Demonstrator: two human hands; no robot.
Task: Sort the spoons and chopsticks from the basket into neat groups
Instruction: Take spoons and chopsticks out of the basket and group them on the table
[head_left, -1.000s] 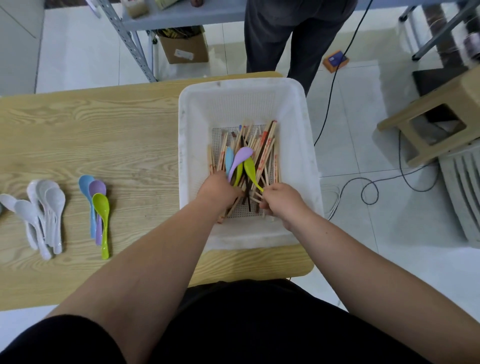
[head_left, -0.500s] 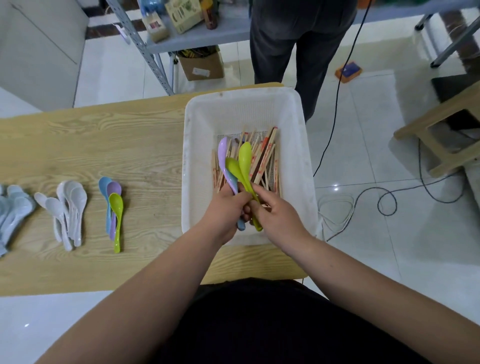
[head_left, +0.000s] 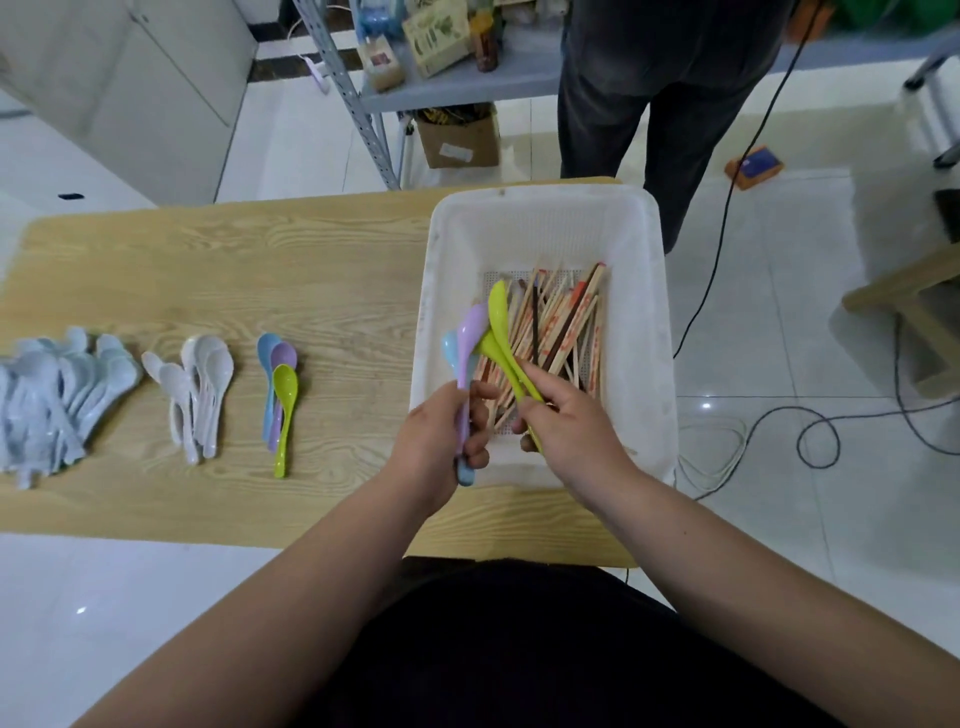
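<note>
Since half a second ago you have split the bunch: your left hand (head_left: 439, 431) now holds the lilac plastic spoon (head_left: 470, 338) and the pale blue plastic spoon (head_left: 451, 349) by their handles in a closed grip, while your right hand (head_left: 569, 421) has closed on the two lime-green plastic spoons (head_left: 500, 332). Both hands have lifted a little over the near end of the white perforated plastic basket (head_left: 652, 332), and the view has swung left, bringing more of the sorted rows into sight.

The bundle of wooden chopsticks (head_left: 563, 325) lies loose in the basket. The basket sits at the right end of the light wood-grain counter (head_left: 234, 270). On the counter, from left to right, lie a heap of pale grey-blue spoons (head_left: 49, 389), a small group of white spoons (head_left: 200, 382), and a trio of blue, lilac and green spoons (head_left: 279, 384), bowls pointing away from you. Beyond the counter are white floor tiles, a metal shelf (head_left: 467, 83) with boxes, and a standing person in dark trousers (head_left: 654, 104).

The spoon handles are mostly hidden in your fists, and the heap at far left is cut by the frame edge.
</note>
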